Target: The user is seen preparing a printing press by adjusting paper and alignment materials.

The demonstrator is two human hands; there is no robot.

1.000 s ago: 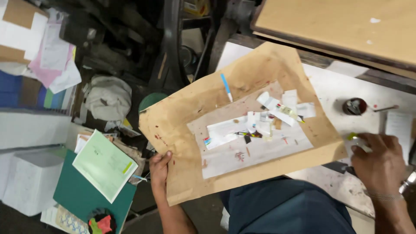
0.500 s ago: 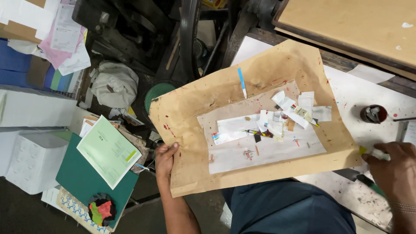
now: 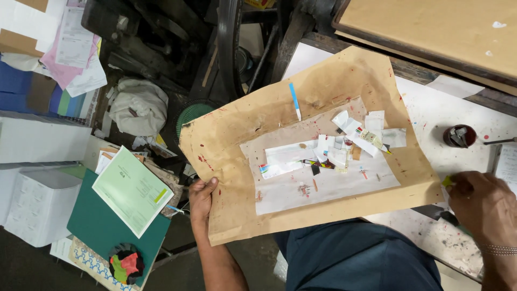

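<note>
My left hand (image 3: 202,198) grips the lower left edge of a large brown paper sheet (image 3: 242,145) stained with red specks. The sheet hangs partly over my lap and partly over the white table (image 3: 431,108). On it lie a white paper rectangle (image 3: 323,186), several small paper scraps (image 3: 350,140) and a blue-and-white pen (image 3: 294,100). My right hand (image 3: 482,205) rests on the table at the sheet's right corner, fingers closed around a small yellow-green object (image 3: 447,181).
A small dark pot (image 3: 459,136) stands on the paint-spattered table. A brown board (image 3: 431,27) lies at the top right. To the left are stacked papers, a green folder (image 3: 116,229), white boxes (image 3: 37,199) and dark machine parts (image 3: 231,48).
The brown sheet and my left hand have shifted slightly right and down in view. My right hand has closed in on the small yellow-green object at the sheet's corner.
</note>
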